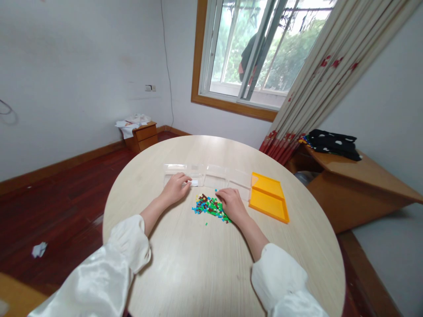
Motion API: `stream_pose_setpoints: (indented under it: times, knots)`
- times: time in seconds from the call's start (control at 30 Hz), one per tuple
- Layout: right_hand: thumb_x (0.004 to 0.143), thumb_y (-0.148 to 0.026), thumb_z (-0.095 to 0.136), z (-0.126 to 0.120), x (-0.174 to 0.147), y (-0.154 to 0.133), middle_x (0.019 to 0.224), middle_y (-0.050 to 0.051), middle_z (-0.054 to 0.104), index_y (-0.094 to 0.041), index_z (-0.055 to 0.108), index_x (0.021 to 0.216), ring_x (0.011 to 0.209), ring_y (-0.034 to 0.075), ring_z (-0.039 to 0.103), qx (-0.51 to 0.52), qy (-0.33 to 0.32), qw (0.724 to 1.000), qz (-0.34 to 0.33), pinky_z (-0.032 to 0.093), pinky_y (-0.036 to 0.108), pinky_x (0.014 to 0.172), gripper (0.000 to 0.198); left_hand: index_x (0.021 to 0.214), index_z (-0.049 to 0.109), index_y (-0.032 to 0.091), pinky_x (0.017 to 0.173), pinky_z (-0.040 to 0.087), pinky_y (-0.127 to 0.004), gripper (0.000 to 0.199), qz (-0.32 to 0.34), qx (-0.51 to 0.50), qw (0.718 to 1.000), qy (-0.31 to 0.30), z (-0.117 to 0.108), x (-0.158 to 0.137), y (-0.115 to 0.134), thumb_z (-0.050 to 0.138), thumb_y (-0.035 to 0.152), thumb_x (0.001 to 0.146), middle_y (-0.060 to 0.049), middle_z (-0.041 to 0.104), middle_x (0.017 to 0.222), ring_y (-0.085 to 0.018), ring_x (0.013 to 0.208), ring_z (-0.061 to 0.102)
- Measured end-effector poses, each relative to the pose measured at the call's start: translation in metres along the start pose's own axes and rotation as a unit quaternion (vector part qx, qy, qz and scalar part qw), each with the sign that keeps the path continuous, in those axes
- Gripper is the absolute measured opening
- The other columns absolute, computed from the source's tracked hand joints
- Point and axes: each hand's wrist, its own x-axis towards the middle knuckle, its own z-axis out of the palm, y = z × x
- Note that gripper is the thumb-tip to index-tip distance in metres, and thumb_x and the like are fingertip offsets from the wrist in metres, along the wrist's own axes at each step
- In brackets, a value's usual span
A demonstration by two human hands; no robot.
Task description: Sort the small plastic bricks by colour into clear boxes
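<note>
My left hand (177,188) rests over the near edge of a clear plastic case (175,167), its fingers bent and a little apart. Just beside its fingertips is a small white rectangular piece (194,182); whether they touch it I cannot tell. A loose pile of tiny building bricks (209,207), in green, blue, brown and pale yellow, lies between my hands. At the pile's right edge is my right hand (233,204), index finger and thumb apart, with no brick visible in it. A single blue brick (216,190) sits near its fingertips.
More clear plastic trays (216,176) stand behind the pile. To the right lies an open yellow case (269,204). The round wooden table (194,268) has a curved edge all around. A wooden cabinet (357,176) with folded dark cloth (333,143) is beyond it.
</note>
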Motion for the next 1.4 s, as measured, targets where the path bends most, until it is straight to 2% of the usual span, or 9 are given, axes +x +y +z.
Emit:
stream_pose_setpoints:
  times: [0.2,0.33,0.53,0.67,0.77,0.87,0.97,1.1,1.4]
  knots:
    - [0.079,-0.001,0.042,-0.005,-0.005,-0.008,0.092,0.007,0.070,-0.018,0.068,0.091,0.091,0.017,0.060,0.078,0.004,0.997,-0.007,0.041,0.034,0.084,0.034,0.085,0.065,0.015,0.075,0.044,-0.028,0.020,0.041,-0.071,0.994,-0.070,0.001,-0.007,0.023,0.047,0.024,0.086,-0.006,0.061,0.081,-0.016,0.077,0.056]
    - [0.080,-0.004,0.038,-0.007,-0.008,-0.013,0.107,0.009,0.067,-0.018,0.065,0.106,0.102,0.019,0.058,0.097,0.027,0.995,0.010,0.044,0.037,0.090,0.039,0.097,0.065,0.016,0.080,0.044,-0.029,0.023,0.065,-0.094,0.982,-0.151,0.000,-0.012,0.039,0.050,0.030,0.086,-0.007,0.060,0.090,-0.018,0.085,0.056]
    - [0.084,-0.010,0.036,-0.011,-0.013,-0.026,0.111,0.007,0.067,-0.019,0.062,0.112,0.101,0.016,0.061,0.187,-0.023,0.982,0.007,0.048,0.034,0.090,0.040,0.119,0.056,0.022,0.096,0.038,-0.037,0.058,0.096,-0.108,0.966,-0.213,-0.002,-0.019,0.049,0.073,0.039,0.066,-0.010,0.054,0.113,-0.025,0.106,0.049]
    - [0.085,-0.010,0.036,-0.021,-0.021,-0.035,0.107,0.006,0.067,-0.021,0.062,0.110,0.100,0.015,0.061,0.224,-0.035,0.974,0.018,0.047,0.033,0.091,0.038,0.113,0.059,0.019,0.090,0.042,-0.031,0.037,0.097,-0.138,0.959,-0.226,0.002,-0.021,0.049,0.062,0.023,0.076,-0.008,0.056,0.105,-0.019,0.099,0.053]
    - [0.087,-0.022,0.045,-0.035,-0.026,-0.036,0.108,0.009,0.065,-0.019,0.061,0.113,0.103,0.019,0.057,0.172,-0.033,0.984,0.029,0.044,0.036,0.093,0.031,0.105,0.062,0.017,0.083,0.044,-0.028,0.025,0.096,-0.157,0.956,-0.228,0.002,-0.021,0.051,0.054,0.021,0.082,-0.007,0.058,0.095,-0.017,0.090,0.055]
    - [0.077,-0.043,0.062,-0.052,-0.030,-0.035,0.122,0.012,0.055,-0.021,0.053,0.125,0.114,0.026,0.050,0.087,-0.065,0.993,0.042,0.040,0.042,0.097,0.054,0.104,0.062,0.018,0.079,0.045,-0.028,0.024,0.083,-0.153,0.961,-0.217,-0.005,-0.018,0.053,0.055,0.026,0.082,-0.006,0.058,0.094,-0.017,0.086,0.056]
    - [0.067,-0.050,0.070,-0.062,-0.034,-0.033,0.124,0.014,0.053,-0.021,0.047,0.131,0.113,0.030,0.048,0.034,-0.137,0.989,0.048,0.040,0.045,0.095,0.074,0.115,0.056,0.019,0.084,0.044,-0.031,0.047,0.069,-0.131,0.965,-0.215,-0.011,-0.018,0.049,0.067,0.038,0.073,-0.008,0.056,0.105,-0.020,0.095,0.055]
    - [0.072,-0.041,0.069,-0.057,-0.035,-0.036,0.116,0.012,0.055,-0.022,0.053,0.123,0.106,0.027,0.052,0.031,-0.168,0.984,0.053,0.044,0.040,0.089,0.057,0.127,0.047,0.020,0.093,0.041,-0.035,0.079,0.061,-0.096,0.966,-0.232,-0.009,-0.020,0.044,0.078,0.044,0.058,-0.011,0.052,0.118,-0.026,0.109,0.049]
    - [0.083,-0.016,0.055,-0.047,-0.027,-0.050,0.100,0.007,0.054,-0.017,0.059,0.104,0.092,0.016,0.056,0.136,-0.151,0.977,0.063,0.044,0.030,0.084,0.022,0.107,0.060,0.017,0.081,0.043,-0.029,0.029,0.054,-0.116,0.956,-0.262,0.004,-0.020,0.059,0.058,0.026,0.079,-0.006,0.056,0.099,-0.019,0.090,0.054]
